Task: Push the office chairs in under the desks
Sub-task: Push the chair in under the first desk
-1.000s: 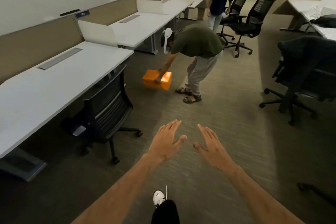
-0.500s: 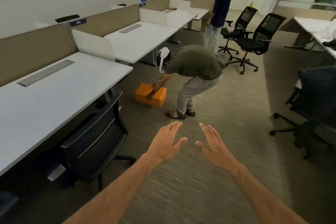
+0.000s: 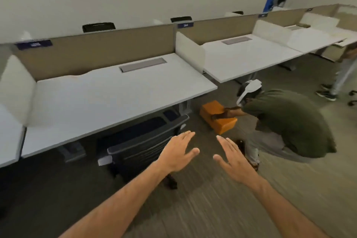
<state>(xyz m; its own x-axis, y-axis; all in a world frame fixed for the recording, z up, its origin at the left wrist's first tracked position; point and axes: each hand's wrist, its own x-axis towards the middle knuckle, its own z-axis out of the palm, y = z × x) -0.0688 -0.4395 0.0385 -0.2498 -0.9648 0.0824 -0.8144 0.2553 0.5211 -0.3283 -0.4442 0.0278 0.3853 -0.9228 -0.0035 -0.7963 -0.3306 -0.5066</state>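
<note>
One black office chair (image 3: 143,145) is standing at the white desk (image 3: 108,100), its mesh backrest facing outward and its seat sitting partly under the desktop edge. The backrest's top rail is lying just beyond the left hand's fingertips (image 3: 190,133), not touching them, and well left of the right hand's fingers (image 3: 225,142). The base is showing dimly beneath, blurred.

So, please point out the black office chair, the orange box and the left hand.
black office chair (image 3: 143,147), head view, on its mesh backrest.
orange box (image 3: 212,110), head view, on its top face.
left hand (image 3: 177,152), head view, on its back.
</note>
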